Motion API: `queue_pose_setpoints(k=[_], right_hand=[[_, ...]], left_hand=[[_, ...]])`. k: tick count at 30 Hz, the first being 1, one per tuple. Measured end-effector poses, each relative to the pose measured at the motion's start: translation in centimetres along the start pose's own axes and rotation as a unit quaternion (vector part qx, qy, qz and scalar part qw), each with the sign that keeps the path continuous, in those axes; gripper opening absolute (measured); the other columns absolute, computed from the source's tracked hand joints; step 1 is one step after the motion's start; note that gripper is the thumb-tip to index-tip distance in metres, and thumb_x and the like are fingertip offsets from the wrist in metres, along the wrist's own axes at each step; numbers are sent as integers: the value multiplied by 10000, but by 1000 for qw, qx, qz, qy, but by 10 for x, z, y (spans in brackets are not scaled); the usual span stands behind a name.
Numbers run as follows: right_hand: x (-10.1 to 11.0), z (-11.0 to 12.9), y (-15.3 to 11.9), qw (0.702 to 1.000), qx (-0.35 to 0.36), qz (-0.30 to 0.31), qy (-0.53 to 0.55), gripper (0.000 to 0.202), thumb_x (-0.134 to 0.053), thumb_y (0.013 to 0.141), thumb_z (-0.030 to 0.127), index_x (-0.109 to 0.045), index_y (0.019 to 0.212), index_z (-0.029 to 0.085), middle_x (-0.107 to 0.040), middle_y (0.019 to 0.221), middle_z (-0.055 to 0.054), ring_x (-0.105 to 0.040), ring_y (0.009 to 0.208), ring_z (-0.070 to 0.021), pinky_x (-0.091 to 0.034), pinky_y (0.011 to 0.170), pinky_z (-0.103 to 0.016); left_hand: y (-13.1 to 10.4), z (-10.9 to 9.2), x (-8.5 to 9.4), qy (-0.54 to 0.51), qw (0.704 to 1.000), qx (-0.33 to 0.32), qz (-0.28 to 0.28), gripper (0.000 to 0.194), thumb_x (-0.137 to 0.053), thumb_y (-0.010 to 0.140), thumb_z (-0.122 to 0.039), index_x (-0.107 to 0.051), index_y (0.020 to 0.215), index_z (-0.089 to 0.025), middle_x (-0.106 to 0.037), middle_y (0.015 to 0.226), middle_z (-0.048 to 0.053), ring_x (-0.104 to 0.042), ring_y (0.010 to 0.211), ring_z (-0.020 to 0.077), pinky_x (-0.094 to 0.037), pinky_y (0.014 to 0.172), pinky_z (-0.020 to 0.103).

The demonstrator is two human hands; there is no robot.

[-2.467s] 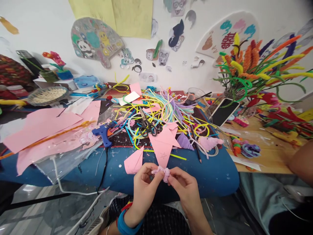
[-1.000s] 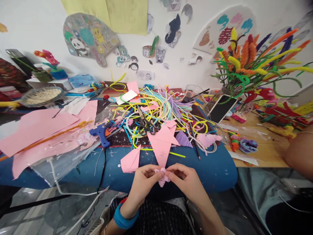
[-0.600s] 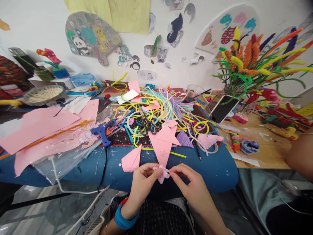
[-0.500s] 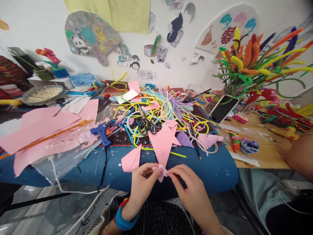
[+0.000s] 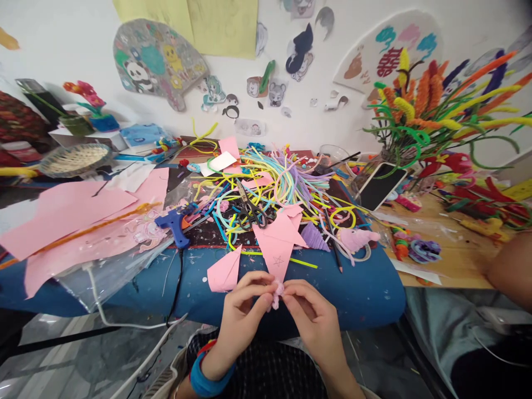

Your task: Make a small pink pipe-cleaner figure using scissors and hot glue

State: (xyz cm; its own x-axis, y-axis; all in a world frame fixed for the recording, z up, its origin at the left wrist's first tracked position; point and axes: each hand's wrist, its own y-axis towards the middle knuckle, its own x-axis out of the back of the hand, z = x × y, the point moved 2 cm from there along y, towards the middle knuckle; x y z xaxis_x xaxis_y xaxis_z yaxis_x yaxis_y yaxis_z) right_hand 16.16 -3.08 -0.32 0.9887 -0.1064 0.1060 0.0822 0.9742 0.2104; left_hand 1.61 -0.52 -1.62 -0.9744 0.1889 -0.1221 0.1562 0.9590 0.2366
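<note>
Between my hands, just over the table's front edge, is a small fuzzy pink piece of bent pipe cleaner (image 5: 277,293). My left hand (image 5: 247,302) pinches it from the left with thumb and fingertips. From the other side, the thumb and fingers of my right hand (image 5: 310,307) close on it too; part of it is hidden by the fingertips. Right behind lies a cut pink paper (image 5: 274,244) with a star drawn on it. A smaller folded pink paper (image 5: 224,271) rests to the left. Black-handled scissors (image 5: 251,213) lie behind the papers.
A heap of pipe cleaners (image 5: 291,174) covers the table's middle. To the left are a blue glue gun (image 5: 177,226) with its cord and large pink sheets (image 5: 70,210). A phone (image 5: 382,185) leans at the right, near a vase of fuzzy stems (image 5: 419,105). Another person's arm (image 5: 509,266) is at far right.
My right hand has come closer to my left, its fingers now curled against the pink piece. The piece has turned and looks narrower. The view has shifted slightly.
</note>
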Motion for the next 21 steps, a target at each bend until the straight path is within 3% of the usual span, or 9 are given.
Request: queue_pose_setpoints(k=[5, 9, 14, 17, 21], right_hand=[[1, -3, 4, 988, -78, 60, 117, 95, -615, 862, 236, -669, 789, 210, -655, 831, -13, -609, 785, -136, -494, 711, -211], [4, -9, 7, 979, -140, 82, 125, 120, -657, 831, 272, -701, 765, 181, -665, 793, -20, -590, 751, -134, -469, 704, -220], [14, -11, 18, 937, -244, 179, 175, 187, -734, 744, 335, -726, 704, 152, -663, 678, -14, -574, 641, -119, -473, 639, -228], [20, -4, 26, 938, -239, 205, 143, 191, -737, 735, 336, -722, 687, 152, -665, 664, -10, -591, 642, -130, -493, 647, -248], [22, 4, 31, 972, -144, 185, 23, 161, -657, 819, 297, -719, 741, 170, -685, 770, -30, -638, 730, -156, -518, 715, -278]], left_hand=[[8, 0, 6, -25, 997, 51, 59, 127, -696, 806, -177, -718, 928, -204, -694, 918, 56, -631, 884, 180, -494, 790, 280], [8, -1, 6, 1, 996, 64, 58, 41, -698, 799, -201, -692, 811, -162, -652, 780, 36, -596, 717, 146, -469, 648, 251], [9, -9, 4, 44, 991, 75, 97, 86, -690, 785, -222, -672, 761, -141, -646, 749, 46, -590, 688, 157, -465, 619, 260], [11, -14, 3, 110, 986, 64, 111, 77, -675, 785, -206, -673, 741, -143, -663, 725, 47, -602, 684, 164, -467, 623, 262], [10, -12, 0, 208, 976, 18, 61, 94, -658, 807, -214, -673, 732, -158, -683, 696, 37, -612, 660, 160, -474, 623, 265]])
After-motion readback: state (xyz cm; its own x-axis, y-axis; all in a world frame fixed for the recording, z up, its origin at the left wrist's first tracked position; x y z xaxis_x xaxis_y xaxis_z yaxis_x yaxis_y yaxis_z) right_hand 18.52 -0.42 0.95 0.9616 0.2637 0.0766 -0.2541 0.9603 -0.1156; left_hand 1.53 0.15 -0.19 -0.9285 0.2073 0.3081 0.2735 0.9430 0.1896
